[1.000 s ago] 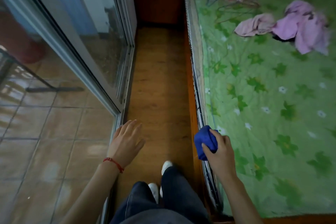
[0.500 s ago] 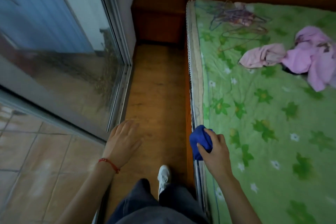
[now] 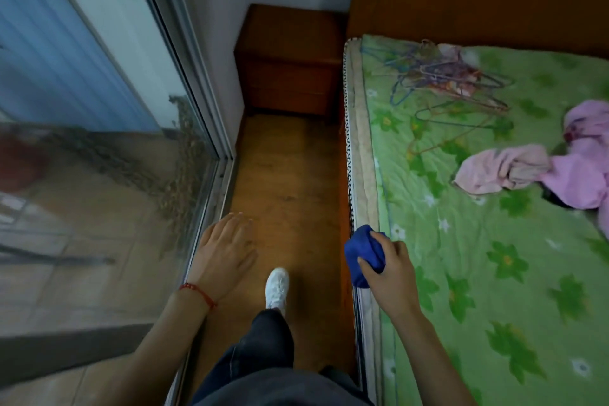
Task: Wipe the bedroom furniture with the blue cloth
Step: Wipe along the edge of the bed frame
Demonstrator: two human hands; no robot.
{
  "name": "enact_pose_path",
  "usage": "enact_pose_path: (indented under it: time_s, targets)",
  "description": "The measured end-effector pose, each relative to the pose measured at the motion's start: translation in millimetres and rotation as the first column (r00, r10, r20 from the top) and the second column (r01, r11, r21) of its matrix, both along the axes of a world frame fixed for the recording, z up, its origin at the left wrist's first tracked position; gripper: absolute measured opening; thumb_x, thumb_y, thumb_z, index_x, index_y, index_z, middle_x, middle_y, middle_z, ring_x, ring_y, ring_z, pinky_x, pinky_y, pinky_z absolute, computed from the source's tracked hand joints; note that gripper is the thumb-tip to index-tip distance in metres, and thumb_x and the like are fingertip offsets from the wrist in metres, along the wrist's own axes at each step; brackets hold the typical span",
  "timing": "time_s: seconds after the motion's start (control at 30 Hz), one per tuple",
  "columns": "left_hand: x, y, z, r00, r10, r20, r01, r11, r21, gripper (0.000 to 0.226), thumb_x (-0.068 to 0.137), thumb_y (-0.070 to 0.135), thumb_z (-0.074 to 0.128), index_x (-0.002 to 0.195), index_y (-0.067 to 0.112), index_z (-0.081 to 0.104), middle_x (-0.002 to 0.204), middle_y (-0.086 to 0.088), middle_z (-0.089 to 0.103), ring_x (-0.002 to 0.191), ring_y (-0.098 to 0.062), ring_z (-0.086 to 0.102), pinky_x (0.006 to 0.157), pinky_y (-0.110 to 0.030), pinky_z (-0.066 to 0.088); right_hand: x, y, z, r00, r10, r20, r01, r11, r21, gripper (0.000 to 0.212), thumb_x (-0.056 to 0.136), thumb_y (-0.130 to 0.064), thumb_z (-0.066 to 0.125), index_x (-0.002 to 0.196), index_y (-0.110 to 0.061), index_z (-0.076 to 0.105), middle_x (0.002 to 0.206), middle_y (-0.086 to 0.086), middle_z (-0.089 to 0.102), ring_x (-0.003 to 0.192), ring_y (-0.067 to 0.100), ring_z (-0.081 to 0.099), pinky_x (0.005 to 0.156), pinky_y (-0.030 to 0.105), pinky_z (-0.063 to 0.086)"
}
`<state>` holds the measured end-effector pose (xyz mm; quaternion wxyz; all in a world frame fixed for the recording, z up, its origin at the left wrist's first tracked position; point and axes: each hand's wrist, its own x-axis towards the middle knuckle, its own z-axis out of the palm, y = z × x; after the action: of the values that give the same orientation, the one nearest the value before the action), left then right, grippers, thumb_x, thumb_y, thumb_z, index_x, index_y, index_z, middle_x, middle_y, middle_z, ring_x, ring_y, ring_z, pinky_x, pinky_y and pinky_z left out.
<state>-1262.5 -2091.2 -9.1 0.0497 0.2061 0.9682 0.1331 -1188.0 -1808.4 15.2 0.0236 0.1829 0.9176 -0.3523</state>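
A person walks a narrow strip of wooden floor (image 3: 286, 175) between a glass door and a bed (image 3: 494, 241), the right hand (image 3: 390, 269) at lower centre-right curled round a bunched blue cloth (image 3: 362, 254) just above the mattress edge. The left hand (image 3: 225, 250) hangs empty at lower centre-left, fingers straight and close together. The cloth looks soft, light and easily squashed, best gripped as a wad in the palm; a wooden nightstand (image 3: 290, 59) waits at upper centre.
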Motion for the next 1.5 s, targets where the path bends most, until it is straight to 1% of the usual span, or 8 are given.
enact_pose_path:
  time_s: [0.17, 0.37, 0.5, 0.7, 0.87, 1.0, 1.33, 1.5]
  targets:
    - [-111, 10, 9, 0.999, -0.046, 0.001, 0.046, 0.998, -0.046, 0.074, 0.096, 0.058, 0.015, 0.118, 0.005, 0.061, 0.119, -0.017, 0.061, 0.112, -0.034, 0.056, 0.092, -0.046, 0.045, -105, 10, 12, 0.998, -0.038, -0.048, 0.037, 0.999, -0.018, 0.052, 0.084, -0.012, 0.062, 0.132, -0.017, 0.043, 0.115, 0.012, 0.044, 0.092, 0.018, 0.047, 0.080, 0.023, 0.036]
    - [-217, 38, 24, 0.996, -0.086, -0.037, 0.084, 0.995, -0.060, 0.072, 0.095, 0.058, 0.021, 0.116, 0.003, 0.062, 0.118, -0.019, 0.061, 0.111, -0.036, 0.057, 0.090, -0.050, 0.045, -193, 31, 21, 0.993, -0.083, -0.080, 0.083, 0.997, -0.004, 0.052, 0.084, -0.012, 0.063, 0.131, -0.015, 0.043, 0.114, 0.012, 0.045, 0.087, 0.014, 0.043, 0.077, 0.023, 0.034]
    - [-271, 66, 22, 0.991, -0.124, -0.050, 0.122, 0.992, -0.046, 0.073, 0.095, 0.057, 0.020, 0.112, 0.001, 0.064, 0.116, -0.018, 0.062, 0.107, -0.034, 0.058, 0.087, -0.049, 0.047, -241, 53, 17, 0.991, -0.120, -0.058, 0.121, 0.993, 0.003, 0.052, 0.083, -0.012, 0.063, 0.131, -0.015, 0.044, 0.108, 0.007, 0.042, 0.086, 0.021, 0.049, 0.077, 0.022, 0.034]
    - [-356, 117, 10, 0.987, -0.155, -0.033, 0.153, 0.987, -0.056, 0.077, 0.098, 0.056, 0.012, 0.114, 0.002, 0.064, 0.115, -0.019, 0.063, 0.105, -0.036, 0.061, 0.082, -0.052, 0.049, -319, 101, 7, 0.987, -0.149, -0.060, 0.149, 0.989, 0.001, 0.052, 0.084, -0.013, 0.062, 0.132, -0.015, 0.043, 0.112, 0.010, 0.043, 0.083, 0.015, 0.043, 0.075, 0.022, 0.034]
    - [-422, 160, 14, 0.990, -0.142, -0.024, 0.140, 0.987, -0.077, 0.075, 0.098, 0.055, 0.012, 0.114, 0.003, 0.064, 0.116, -0.019, 0.063, 0.106, -0.035, 0.060, 0.082, -0.051, 0.049, -389, 142, 13, 0.990, -0.127, -0.059, 0.129, 0.991, 0.027, 0.052, 0.085, -0.015, 0.062, 0.132, -0.016, 0.042, 0.103, 0.001, 0.035, 0.078, 0.015, 0.042, 0.070, 0.021, 0.033]
    - [-473, 193, 14, 0.986, -0.168, -0.006, 0.167, 0.981, -0.101, 0.077, 0.098, 0.054, 0.010, 0.115, 0.002, 0.064, 0.115, -0.020, 0.063, 0.106, -0.036, 0.061, 0.083, -0.052, 0.048, -437, 169, 16, 0.993, -0.101, -0.057, 0.103, 0.994, 0.025, 0.052, 0.085, -0.015, 0.062, 0.132, -0.016, 0.041, 0.106, 0.006, 0.040, 0.077, 0.017, 0.043, 0.070, 0.023, 0.035]
    - [-604, 260, 0, 0.968, -0.251, 0.030, 0.252, 0.963, -0.091, 0.075, 0.099, 0.052, 0.012, 0.113, 0.001, 0.065, 0.113, -0.021, 0.064, 0.104, -0.038, 0.062, 0.081, -0.054, 0.049, -538, 208, 8, 0.983, -0.186, -0.003, 0.186, 0.983, -0.007, 0.053, 0.084, -0.015, 0.062, 0.133, -0.018, 0.041, 0.103, 0.003, 0.036, 0.080, 0.017, 0.040, 0.072, 0.031, 0.039]
    - [-685, 282, -6, 0.959, -0.274, 0.067, 0.280, 0.954, -0.111, 0.059, 0.086, 0.044, 0.037, 0.112, -0.001, 0.065, 0.114, -0.021, 0.064, 0.105, -0.039, 0.061, 0.082, -0.054, 0.048, -610, 219, 5, 0.972, -0.233, 0.008, 0.233, 0.972, -0.024, 0.053, 0.084, -0.016, 0.063, 0.132, -0.018, 0.042, 0.105, 0.004, 0.038, 0.086, 0.022, 0.047, 0.074, 0.025, 0.034]
